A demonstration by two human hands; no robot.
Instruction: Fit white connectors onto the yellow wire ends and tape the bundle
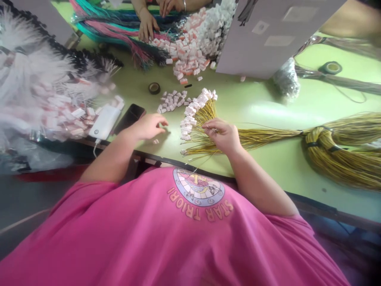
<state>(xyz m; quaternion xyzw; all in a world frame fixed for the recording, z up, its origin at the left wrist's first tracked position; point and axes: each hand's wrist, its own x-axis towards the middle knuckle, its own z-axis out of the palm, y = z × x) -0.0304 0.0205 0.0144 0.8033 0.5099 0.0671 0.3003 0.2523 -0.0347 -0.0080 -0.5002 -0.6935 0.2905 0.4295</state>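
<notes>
My right hand [224,136] is closed in a pinch on the thin yellow wires, over the fanned end of their bundle [264,136]. Many wires in the fan end in white plastic connectors [193,109], lined up in a curved row; others nearest me show bare metal tips [184,152]. To the left, my left hand [152,126] hovers by the table with its fingers bent and thumb apart, and nothing shows between them. Just below it is a single small white connector [155,141]. A loose pile of connectors [172,100] lies beyond, between my hands.
A black phone [130,118] and a white power bank [104,121] with a cable lie at left, beside heaped white wires [26,75]. A tape roll [154,88] sits ahead. Across the table, another person's hands [147,26] work near heaped connectors [190,47]. Coiled yellow wire [324,159] lies right.
</notes>
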